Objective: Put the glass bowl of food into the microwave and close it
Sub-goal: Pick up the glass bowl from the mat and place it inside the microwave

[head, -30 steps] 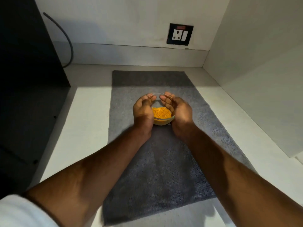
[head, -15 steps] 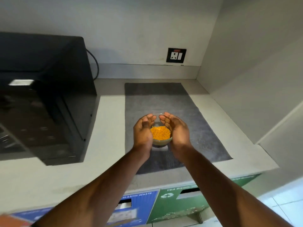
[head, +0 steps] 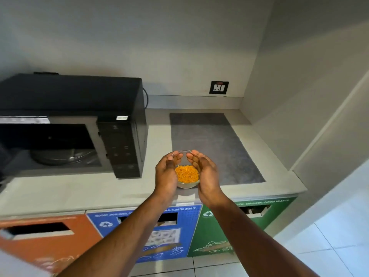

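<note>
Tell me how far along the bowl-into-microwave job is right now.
Done: the microwave cavity already stands open, turntable visible. In hand: the glass bowl of orange food is cupped between the left hand and right hand, over the counter's front edge, right of the microwave. Left: set the bowl inside and shut the door.

A pale counter (head: 79, 190) stood in a grey-walled corner, carrying a grey mat (head: 211, 142) beneath a black wall socket (head: 219, 87), with orange (head: 46, 238), blue (head: 179, 232) and green (head: 217, 232) waste-bin fronts below and light floor tiles (head: 329, 246).
</note>
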Demonstrator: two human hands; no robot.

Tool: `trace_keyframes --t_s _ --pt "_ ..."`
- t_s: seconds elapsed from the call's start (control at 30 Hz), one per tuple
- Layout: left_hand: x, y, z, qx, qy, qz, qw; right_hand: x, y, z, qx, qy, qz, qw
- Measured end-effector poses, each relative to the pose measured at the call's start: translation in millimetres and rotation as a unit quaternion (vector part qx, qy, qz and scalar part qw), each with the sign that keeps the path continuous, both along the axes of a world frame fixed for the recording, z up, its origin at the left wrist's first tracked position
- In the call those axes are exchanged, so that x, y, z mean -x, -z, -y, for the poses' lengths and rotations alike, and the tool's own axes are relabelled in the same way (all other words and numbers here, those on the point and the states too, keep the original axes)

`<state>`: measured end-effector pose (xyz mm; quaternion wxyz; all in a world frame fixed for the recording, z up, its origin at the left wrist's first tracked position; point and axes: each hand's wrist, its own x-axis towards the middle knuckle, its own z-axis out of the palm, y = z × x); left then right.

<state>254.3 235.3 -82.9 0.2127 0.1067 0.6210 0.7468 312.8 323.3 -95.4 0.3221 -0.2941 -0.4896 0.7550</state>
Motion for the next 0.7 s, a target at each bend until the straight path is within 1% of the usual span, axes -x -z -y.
trace_keyframes --t_s 0.2,0.43,0.57,0.7 --pt "-8 -13 67 0.011 -0.02 0.004 1.0 2 -7 61 0.003 -0.021 0.011 1.0" --pt "9 -16 151 0.038 -0.022 0.001 0.999 19 -10 144 -0.012 -0.037 0.028 0.999" --pt "29 -16 200 0.045 -0.034 0.0 0.998 38 -14 196 0.012 -0.032 0.021 0.999" --pt "54 -17 251 0.032 -0.049 0.014 0.998 63 -20 247 0.036 -0.049 0.019 0.998"
